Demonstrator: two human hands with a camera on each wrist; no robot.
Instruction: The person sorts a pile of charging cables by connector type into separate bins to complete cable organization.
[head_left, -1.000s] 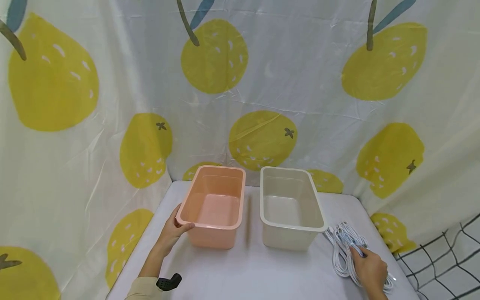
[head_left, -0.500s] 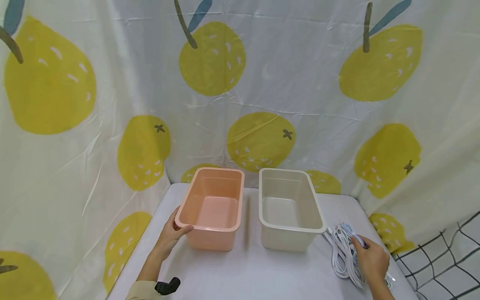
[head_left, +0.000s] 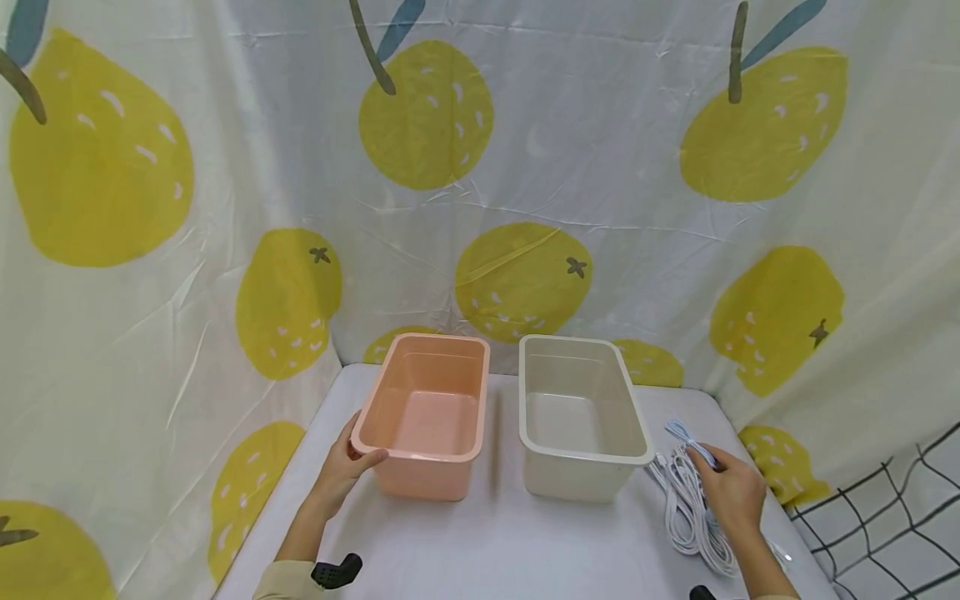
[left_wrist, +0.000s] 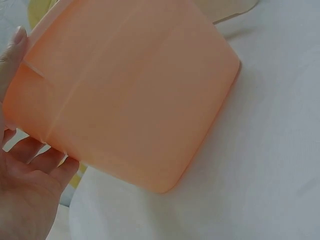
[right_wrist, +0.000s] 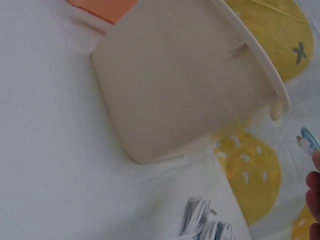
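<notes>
In the head view my left hand [head_left: 341,471] grips the near left corner of a peach plastic bin [head_left: 423,477], thumb over the rim. The left wrist view shows the fingers [left_wrist: 47,160] curled under the rim against the bin's side. To the right, my right hand [head_left: 735,493] pinches a small light-blue coiled cable [head_left: 681,432], raised over a pile of bundled white cables [head_left: 681,512]. At the right edge of the right wrist view, the blue cable [right_wrist: 308,137] pokes out from the fingertips, well above the white bundles [right_wrist: 206,225].
A cream plastic bin [head_left: 573,477] stands between the peach bin and the cables, with nothing inside it. The white table [head_left: 525,554] ends at a lemon-print curtain [head_left: 637,275] behind and at the sides. Black wire mesh [head_left: 885,517] is at lower right.
My right hand has lifted the light-blue cable up off the white pile and moved slightly toward the back. The left hand and both bins have stayed in place.
</notes>
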